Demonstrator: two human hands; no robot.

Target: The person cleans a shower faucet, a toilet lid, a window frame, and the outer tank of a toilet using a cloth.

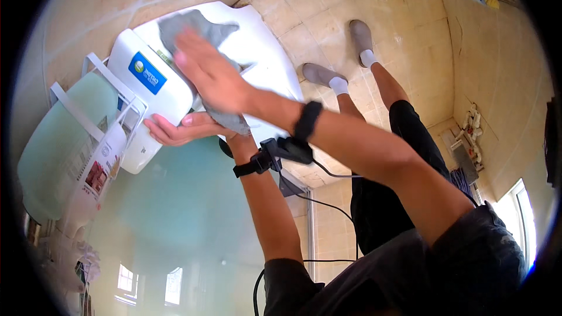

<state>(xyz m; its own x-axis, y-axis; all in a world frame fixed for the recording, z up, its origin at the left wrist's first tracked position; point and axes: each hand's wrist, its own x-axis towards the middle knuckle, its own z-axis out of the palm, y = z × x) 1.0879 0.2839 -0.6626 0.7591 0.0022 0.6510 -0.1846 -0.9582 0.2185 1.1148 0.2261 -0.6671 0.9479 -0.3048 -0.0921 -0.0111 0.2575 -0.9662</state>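
A grey cloth [196, 26] lies draped over a white fixture [272, 52] that looks like a toilet with its lid down. My right hand [213, 76] presses on the cloth, fingers stretched out flat and blurred by motion. One end of the cloth hangs below the palm, over my left wrist. Beside it is a white cistern-like box [140, 73] with a blue label. My left hand [181, 129] rests against that box's lower corner, palm up, fingers extended and thumb apart. The parts of the cloth under the right palm are hidden.
A white rack [76, 111] with a pale green container [52, 146] stands at the left. A glassy greenish panel [193, 199] fills the lower left. Beige tiles [410, 41] cover the floor, where my feet stand in grey slippers [361, 38]. A black cable [328, 202] trails from the wrist device.
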